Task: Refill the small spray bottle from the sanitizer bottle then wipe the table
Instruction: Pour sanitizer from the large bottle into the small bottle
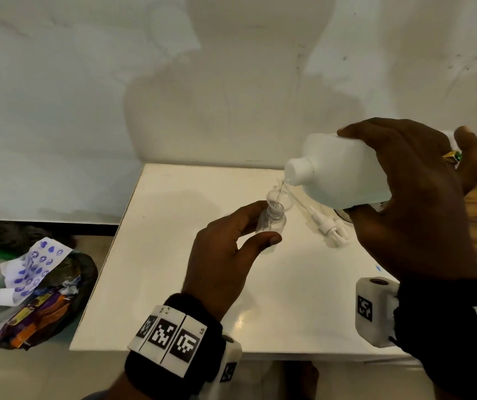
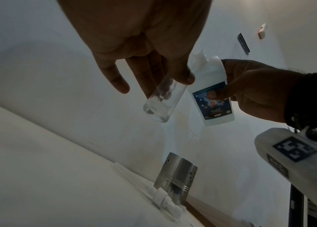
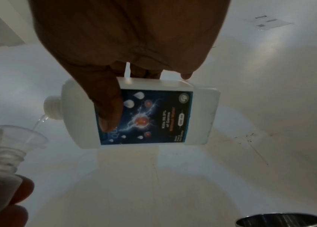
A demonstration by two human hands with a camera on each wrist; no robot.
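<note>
Left hand [image 1: 225, 255] holds the spray bottle [image 1: 270, 223] upright, off the table [image 1: 173, 255]. Fingers curled round the clear body: thumb tip on the near side low on the body, the others wrapped behind. Left wrist view: bottle [image 2: 159, 104] pokes out below the fingertips, base free, nothing under it. Cap is off; a small clear funnel [image 1: 279, 199] sits in the threaded neck, above the fingers.

Right hand [image 1: 413, 197] grips the sanitizer bottle [image 1: 338, 168], tipped nearly flat, neck pointing left and slightly down, just above and right of the funnel. Right wrist view: thumb [image 3: 109, 107] pressed across the left part of the blue label, the other fingers round the far side, only their tips showing over the top edge. A ring [image 1: 452, 157] on one finger. A thin clear stream runs from the white neck [image 3: 53, 107] into the funnel [image 3: 20, 135]. Neck and funnel don't touch.

Spray pump [image 1: 329, 229] with its dip tube lies on the table right of the spray bottle, under the sanitizer bottle. Steel shaker [image 2: 175, 176] stands at the table's back edge by the wall, next to a crumpled white cloth [image 2: 163, 199].

Bin bag [image 1: 38, 293] full of wrappers on the floor left of the table.
</note>
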